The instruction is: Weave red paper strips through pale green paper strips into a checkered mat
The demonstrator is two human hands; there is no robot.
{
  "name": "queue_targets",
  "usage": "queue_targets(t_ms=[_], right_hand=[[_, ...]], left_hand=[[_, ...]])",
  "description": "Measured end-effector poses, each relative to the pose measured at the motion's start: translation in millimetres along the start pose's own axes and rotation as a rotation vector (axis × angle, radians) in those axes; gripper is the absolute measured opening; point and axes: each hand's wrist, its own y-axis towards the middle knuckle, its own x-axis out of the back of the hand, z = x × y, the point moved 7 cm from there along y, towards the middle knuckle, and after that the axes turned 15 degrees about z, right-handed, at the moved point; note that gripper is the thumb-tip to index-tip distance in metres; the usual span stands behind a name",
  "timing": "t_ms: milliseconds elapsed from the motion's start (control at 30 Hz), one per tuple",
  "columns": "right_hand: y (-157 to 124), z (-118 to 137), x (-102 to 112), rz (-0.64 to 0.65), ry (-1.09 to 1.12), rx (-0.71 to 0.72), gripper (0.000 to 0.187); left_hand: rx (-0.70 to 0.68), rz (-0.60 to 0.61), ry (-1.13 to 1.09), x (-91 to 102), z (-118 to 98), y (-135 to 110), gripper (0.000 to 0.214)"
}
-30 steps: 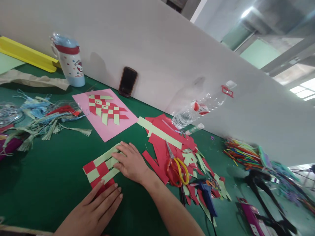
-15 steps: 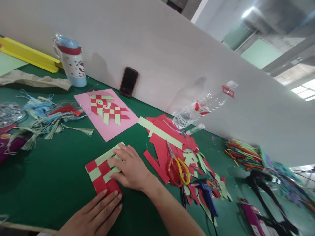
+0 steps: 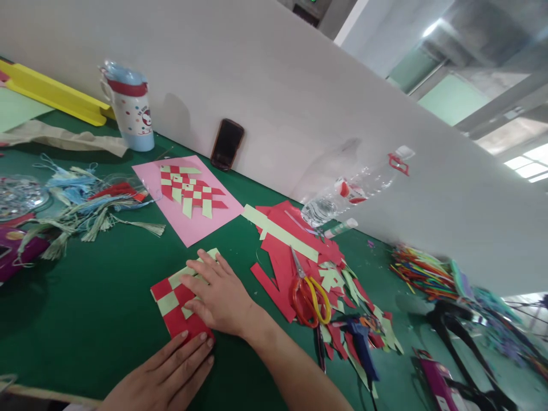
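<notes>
Head view: your R hand (image 3: 220, 297) lies flat on a red-and-green paper weave (image 3: 171, 302), fingers spread wide, not gripping. L hand (image 3: 165, 371) touches weave's near edge w/ fingertips, fingers close together. Weave sits on green table mat (image 3: 85, 319), just left of red paper scraps (image 3: 278, 262) and scissors (image 3: 310, 302); pink sheet (image 3: 149, 182) w/ second weave (image 3: 188, 191) lies beyond.

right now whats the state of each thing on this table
right hand: flat on the woven paper piece, fingers spread
left hand: open, fingertips at the piece's lower edge
woven paper piece: red and pale green strips, flat on the green table top, strip ends loose
scissors: closed, on red paper scraps
phone: propped against the wall, screen dark
flask: upright, lid on
plastic bottle: tilted against the wall, cap off or hidden
</notes>
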Motion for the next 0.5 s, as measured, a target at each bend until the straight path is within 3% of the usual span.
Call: queue_targets(t_ms=[267,500], right_hand=[[30.5,-7.9,-9.2,0.003,-0.111,-0.013,0.046],[34.9,-15.3,-17.4,0.004,-0.094,-0.049,0.048]], left_hand=[[-0.011,0.021,-0.011,-8.5,-2.7,-3.3,0.044],[0.0,-0.008,0.013,-2.8,-1.5,-0.9,0.042]])
